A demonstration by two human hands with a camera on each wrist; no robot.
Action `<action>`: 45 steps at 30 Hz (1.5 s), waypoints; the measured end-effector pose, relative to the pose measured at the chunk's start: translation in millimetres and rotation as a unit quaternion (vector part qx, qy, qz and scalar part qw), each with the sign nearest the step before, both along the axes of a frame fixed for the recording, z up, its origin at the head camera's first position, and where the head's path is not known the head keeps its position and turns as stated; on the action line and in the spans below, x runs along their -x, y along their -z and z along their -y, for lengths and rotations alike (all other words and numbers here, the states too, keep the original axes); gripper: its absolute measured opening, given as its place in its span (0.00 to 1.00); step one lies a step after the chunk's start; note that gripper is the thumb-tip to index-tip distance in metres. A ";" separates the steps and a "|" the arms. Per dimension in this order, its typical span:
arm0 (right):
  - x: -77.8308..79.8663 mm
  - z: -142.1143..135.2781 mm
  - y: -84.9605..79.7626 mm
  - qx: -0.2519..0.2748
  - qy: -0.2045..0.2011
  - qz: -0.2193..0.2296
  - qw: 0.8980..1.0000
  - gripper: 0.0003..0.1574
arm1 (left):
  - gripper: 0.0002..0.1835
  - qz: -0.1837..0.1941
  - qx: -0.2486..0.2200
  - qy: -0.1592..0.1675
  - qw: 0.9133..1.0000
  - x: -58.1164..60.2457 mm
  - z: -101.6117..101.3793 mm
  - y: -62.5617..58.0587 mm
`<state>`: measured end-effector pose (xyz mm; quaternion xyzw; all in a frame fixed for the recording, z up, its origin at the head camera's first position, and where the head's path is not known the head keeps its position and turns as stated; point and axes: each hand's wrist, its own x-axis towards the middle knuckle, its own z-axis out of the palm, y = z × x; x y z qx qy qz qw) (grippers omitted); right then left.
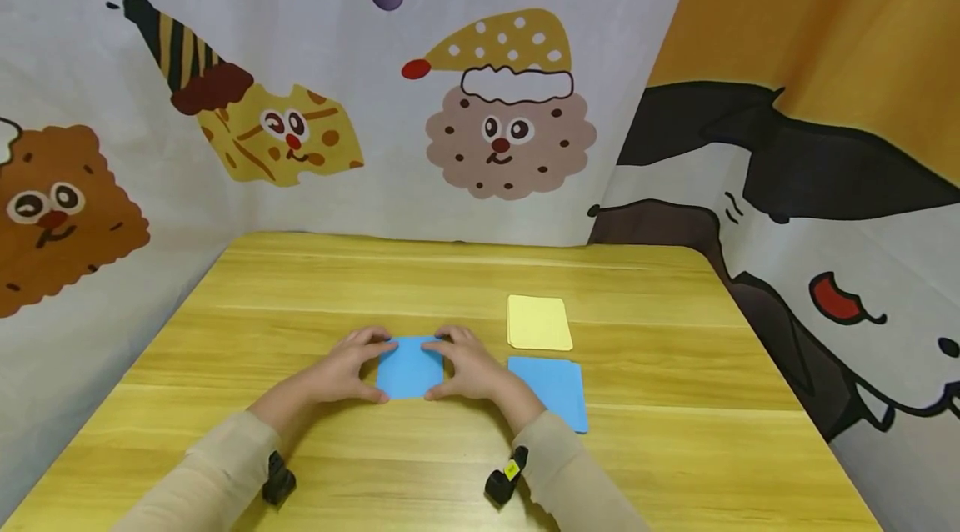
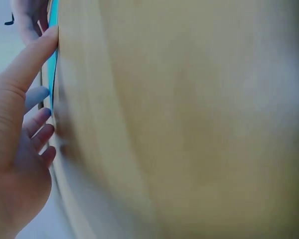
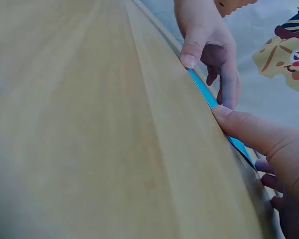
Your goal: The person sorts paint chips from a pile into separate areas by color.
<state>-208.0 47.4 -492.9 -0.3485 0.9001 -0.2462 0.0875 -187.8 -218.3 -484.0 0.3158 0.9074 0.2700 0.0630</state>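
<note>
A blue square paper sheet (image 1: 410, 368) lies on the wooden table, between both hands. My left hand (image 1: 341, 367) holds its left side, thumb at the near corner and index finger on the far corner. On the opposite side my right hand (image 1: 472, 367) grips it likewise, thumb near and index finger far. From the left wrist, the blue paper (image 2: 52, 69) shows only as a thin edge beside the thumb. The right wrist view has the sheet's edge (image 3: 204, 89) between the two thumbs, with a dark line under part of it. Whether it is one sheet or several cannot be told.
Right of the hands, a yellow paper stack (image 1: 538, 323) lies behind a blue paper stack (image 1: 551, 390), which the right forearm partly covers. The wooden table (image 1: 337, 282) ends at a printed curtain (image 1: 300, 15). Black wrist cameras hang below both cuffs.
</note>
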 end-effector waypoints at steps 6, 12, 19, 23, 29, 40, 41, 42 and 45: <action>2.3 4.3 -2.6 0.000 0.007 0.019 1.000 0.52 | 0.47 0.017 0.014 0.007 1.000 4.7 -1.9 -3.9; 2.6 6.6 -2.9 0.005 0.022 0.037 0.999 0.53 | 0.47 0.026 0.011 0.010 1.000 4.8 -3.3 -5.7; 1.9 5.8 -2.5 0.028 0.028 0.055 0.998 0.53 | 0.46 0.026 0.010 0.016 1.000 4.6 -6.5 -8.6; 1.0 5.6 -1.9 0.046 0.030 0.057 0.997 0.55 | 0.46 0.029 0.005 0.017 0.999 5.6 -7.9 -9.8; -0.9 5.5 -1.3 0.063 0.035 0.071 0.995 0.57 | 0.48 0.030 -0.011 0.020 0.999 6.9 -8.3 -9.9; -4.6 3.4 -2.7 0.050 0.045 0.049 0.997 0.59 | 0.50 0.058 -0.032 0.020 0.998 4.2 -13.0 -11.3; -5.0 3.2 -2.5 0.049 0.046 0.048 0.997 0.59 | 0.50 0.059 -0.031 0.020 0.998 3.8 -13.6 -11.2; -5.7 2.9 -2.5 0.048 0.047 0.049 0.997 0.60 | 0.50 0.061 -0.031 0.021 0.997 3.3 -14.6 -11.4; -8.1 1.6 -3.6 0.045 0.045 0.047 0.997 0.61 | 0.50 0.060 -0.026 0.022 0.998 2.1 -17.4 -11.1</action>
